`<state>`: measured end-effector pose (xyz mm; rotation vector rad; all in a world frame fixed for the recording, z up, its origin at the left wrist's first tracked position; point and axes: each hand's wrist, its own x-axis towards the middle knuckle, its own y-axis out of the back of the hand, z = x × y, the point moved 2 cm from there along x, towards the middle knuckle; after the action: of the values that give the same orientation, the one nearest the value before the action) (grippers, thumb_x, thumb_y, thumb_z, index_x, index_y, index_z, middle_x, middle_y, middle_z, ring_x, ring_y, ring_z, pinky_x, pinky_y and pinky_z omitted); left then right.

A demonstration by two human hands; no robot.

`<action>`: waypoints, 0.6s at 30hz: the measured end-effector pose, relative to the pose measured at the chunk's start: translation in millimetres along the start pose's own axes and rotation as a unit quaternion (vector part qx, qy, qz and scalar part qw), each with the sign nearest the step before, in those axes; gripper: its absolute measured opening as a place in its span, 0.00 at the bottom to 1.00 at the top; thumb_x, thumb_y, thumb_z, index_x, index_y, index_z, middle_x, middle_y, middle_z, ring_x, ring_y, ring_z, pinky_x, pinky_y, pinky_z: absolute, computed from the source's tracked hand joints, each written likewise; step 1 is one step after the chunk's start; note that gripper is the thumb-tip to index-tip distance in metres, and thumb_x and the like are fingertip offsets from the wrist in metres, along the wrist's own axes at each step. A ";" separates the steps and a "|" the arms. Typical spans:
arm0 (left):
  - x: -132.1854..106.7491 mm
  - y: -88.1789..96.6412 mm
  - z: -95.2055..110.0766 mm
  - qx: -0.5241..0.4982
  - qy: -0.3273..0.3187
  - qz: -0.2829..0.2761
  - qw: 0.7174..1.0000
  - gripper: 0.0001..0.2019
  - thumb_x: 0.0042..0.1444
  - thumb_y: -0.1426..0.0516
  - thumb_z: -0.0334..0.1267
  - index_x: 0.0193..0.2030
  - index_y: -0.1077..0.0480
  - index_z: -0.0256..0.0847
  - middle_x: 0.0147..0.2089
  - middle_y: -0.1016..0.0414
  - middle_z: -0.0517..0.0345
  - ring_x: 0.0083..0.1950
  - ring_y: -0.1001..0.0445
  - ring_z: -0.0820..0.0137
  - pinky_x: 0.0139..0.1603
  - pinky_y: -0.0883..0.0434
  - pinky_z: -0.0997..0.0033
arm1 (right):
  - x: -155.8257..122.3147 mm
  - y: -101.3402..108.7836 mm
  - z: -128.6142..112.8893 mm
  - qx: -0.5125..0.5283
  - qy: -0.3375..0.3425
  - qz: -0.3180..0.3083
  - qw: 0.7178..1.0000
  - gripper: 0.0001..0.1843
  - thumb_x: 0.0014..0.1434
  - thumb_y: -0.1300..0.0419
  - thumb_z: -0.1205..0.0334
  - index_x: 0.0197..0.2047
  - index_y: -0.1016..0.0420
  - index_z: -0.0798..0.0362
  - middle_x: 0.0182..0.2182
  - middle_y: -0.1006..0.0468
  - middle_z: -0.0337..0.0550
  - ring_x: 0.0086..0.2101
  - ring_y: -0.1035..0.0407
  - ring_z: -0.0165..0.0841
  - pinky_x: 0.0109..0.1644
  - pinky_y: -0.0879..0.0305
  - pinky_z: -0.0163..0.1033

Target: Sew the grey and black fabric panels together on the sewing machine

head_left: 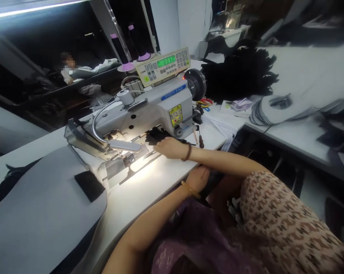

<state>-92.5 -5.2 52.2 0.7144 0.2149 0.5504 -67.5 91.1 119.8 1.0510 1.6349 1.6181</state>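
Note:
My right hand (168,147), with a dark bead bracelet, rests on black fabric pieces (157,136) just behind the presser foot of a white Highlead industrial sewing machine (157,108). A lit gooseneck lamp (124,145) hangs over the needle area. My left hand (197,179), with a yellow bangle, lies at the table's near edge, its fingers partly hidden. A dark item (214,179) sits just beyond it. On the left, a large grey sheet (37,205) carries a black patch (89,185).
The machine's control box (163,66) shows a green display. Thread cones (140,42) stand behind it. A brown-handled screwdriver (200,140) and folded white cloth (220,127) lie nearby. A black pile (237,76) and pale sheets (303,80) lie right. A person (70,68) sits far left.

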 end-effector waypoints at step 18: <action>24.1 99.3 61.6 -0.325 -0.096 0.132 0.932 0.22 0.61 0.55 0.52 0.23 0.46 0.39 0.19 0.48 0.66 0.19 0.46 0.80 0.22 0.46 0.76 | -64.5 -32.8 212.3 0.271 -0.598 0.163 0.736 0.18 0.61 0.46 0.53 0.49 0.32 0.56 0.45 0.29 0.46 0.41 0.32 0.33 0.45 0.32 0.43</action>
<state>-89.7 35.1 164.5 0.1435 -0.2487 0.7519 142.6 146.7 64.3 2.1390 0.9536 0.2403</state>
